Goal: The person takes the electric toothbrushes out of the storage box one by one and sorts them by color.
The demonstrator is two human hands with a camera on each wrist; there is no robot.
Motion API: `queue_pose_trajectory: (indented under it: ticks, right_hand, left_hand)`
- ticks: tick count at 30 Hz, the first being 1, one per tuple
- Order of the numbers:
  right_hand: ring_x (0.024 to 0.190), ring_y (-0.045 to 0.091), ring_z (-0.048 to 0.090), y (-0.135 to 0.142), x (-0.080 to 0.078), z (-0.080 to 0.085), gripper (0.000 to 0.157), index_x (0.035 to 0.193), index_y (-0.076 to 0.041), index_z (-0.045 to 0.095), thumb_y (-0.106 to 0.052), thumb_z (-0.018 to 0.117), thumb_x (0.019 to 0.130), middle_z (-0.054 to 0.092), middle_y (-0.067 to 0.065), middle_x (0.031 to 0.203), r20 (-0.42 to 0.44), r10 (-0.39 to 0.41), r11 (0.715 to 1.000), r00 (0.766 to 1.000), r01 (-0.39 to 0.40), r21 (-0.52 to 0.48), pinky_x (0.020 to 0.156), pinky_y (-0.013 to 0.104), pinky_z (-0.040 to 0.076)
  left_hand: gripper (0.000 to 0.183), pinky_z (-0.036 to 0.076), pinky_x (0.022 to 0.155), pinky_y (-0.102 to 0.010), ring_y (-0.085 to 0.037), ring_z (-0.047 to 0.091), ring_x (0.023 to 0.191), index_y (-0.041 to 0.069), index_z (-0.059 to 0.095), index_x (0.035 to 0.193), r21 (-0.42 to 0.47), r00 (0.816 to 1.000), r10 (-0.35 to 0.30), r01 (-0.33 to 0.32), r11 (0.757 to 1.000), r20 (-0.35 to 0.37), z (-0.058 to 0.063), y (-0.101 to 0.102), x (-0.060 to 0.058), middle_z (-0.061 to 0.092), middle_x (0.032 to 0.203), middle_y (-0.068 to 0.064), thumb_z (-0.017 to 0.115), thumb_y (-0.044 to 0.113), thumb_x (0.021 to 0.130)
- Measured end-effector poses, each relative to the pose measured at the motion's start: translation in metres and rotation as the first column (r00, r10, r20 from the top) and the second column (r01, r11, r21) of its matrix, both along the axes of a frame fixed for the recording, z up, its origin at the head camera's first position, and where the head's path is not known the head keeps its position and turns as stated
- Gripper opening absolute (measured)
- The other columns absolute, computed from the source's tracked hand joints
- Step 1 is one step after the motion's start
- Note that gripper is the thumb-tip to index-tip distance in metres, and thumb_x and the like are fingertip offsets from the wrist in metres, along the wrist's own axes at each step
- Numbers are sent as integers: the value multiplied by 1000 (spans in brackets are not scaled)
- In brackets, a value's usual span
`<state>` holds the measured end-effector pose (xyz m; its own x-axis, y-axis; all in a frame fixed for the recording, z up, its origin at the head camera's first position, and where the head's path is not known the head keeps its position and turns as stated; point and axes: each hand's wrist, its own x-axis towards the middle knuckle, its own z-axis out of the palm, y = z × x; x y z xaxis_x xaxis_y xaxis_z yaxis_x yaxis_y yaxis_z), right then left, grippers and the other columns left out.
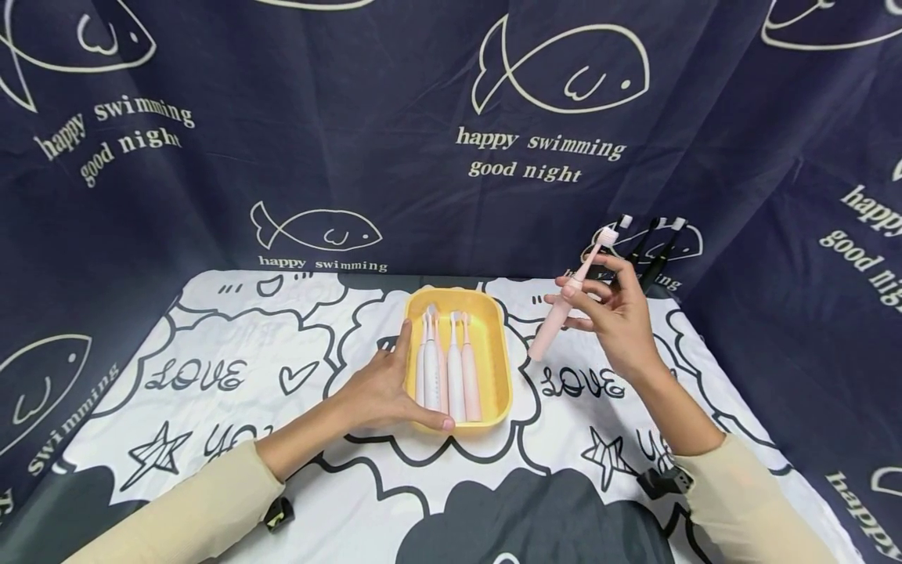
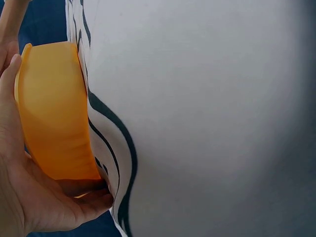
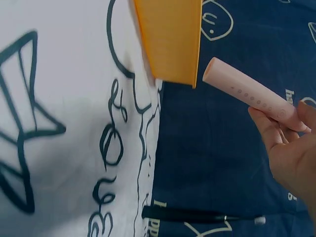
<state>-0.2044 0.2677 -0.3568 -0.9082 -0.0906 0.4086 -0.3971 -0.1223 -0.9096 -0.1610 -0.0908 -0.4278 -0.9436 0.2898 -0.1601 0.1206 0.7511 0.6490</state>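
Head view: your right hand (image 1: 620,313) has thumb and forefinger clamped on the pink toothbrush (image 1: 553,325) near the neck. Brush tilted, bristles uppermost, butt of the handle slanting down toward the yellow tray (image 1: 496,345), in the air to the right of it, apart from the rim.

Your left hand (image 1: 384,388) spans the tray's near left corner, fingers spread along the left wall, thumb on the near edge. The left wrist view agrees: thumb along the rim, other fingers bent round the side, low by the patterned cloth (image 1: 352,501). Good anchor, I'd judge; light pressure should do, since a hard squeeze might skid the tray.

In the tray: white and pink toothbrushes (image 1: 454,384) side by side, heads at the far end, bare floor to their right.

Right wrist view: handle smooth, its far end unsupported. Likely to swivel in a two-finger pinch; a third finger under the barrel would steady it. Bristles best left untouched.

Mind the black toothbrushes (image 1: 662,257) behind your right hand. Knuckles look close to them from above; actual gap, can't tell. Any turn of the wrist is best made small and slow.
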Motion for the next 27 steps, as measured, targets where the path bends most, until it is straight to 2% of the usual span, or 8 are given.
queue_pose_trajectory:
  ticks: [4,13,22,27]
  right_hand:
    - [100,23,87,11,-1,0,52,151,-12,48,10,66,108,85,2,116,-6,-16,1000,1000,16,-16,81,38,70]
    - [100,25,88,33,-3,-1,52,151,-3,45,15,65,106,86,6,114,-32,-33,997,999,31,-70,80,39,70]
    - [100,24,88,49,-7,-2,50,145,-11,50,15,66,106,86,7,114,-18,-63,994,998,61,-92,80,38,70]
    - [98,24,88,60,-10,-4,49,143,-11,51,17,64,105,87,8,111,-25,-68,989,997,65,-132,81,38,70]
  left_hand:
    - [182,55,115,-57,-34,56,145,26,-14,182,2,1000,2,-2,1000,7,0,0,0,41,174,-27,101,84,53]
    - [182,55,114,-56,-34,58,141,29,-14,182,-3,1000,10,-10,1000,20,0,0,0,41,174,-27,101,85,52]
    - [182,54,116,-57,-35,56,146,27,-14,182,0,1000,8,-8,1000,22,0,-1,0,40,176,-27,101,84,53]
    - [182,54,116,-57,-35,57,145,27,-13,182,0,1000,10,-10,1000,23,1,-1,1,38,176,-28,101,84,53]
